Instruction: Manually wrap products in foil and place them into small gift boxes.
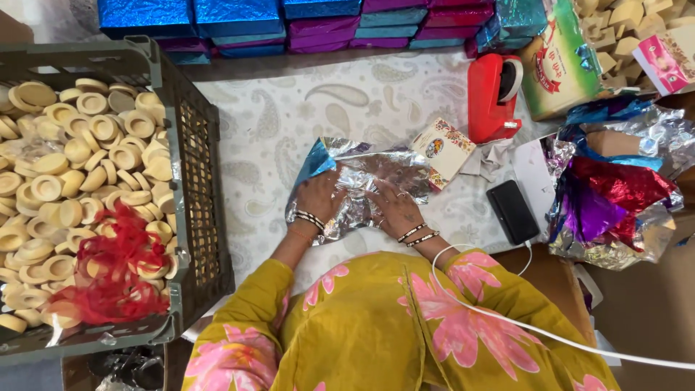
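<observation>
A crumpled sheet of silver foil with a blue underside lies on the patterned cloth in front of me. My left hand presses flat on its left part, fingers spread. My right hand presses on its right part, also spread. Both wrists wear bangles. Whatever the foil covers is hidden. A small printed card lies just right of the foil.
A dark plastic crate of round beige pieces with red thread stands at left. Wrapped blue and purple boxes line the back. A red tape dispenser, a black phone and loose coloured foil sheets lie at right.
</observation>
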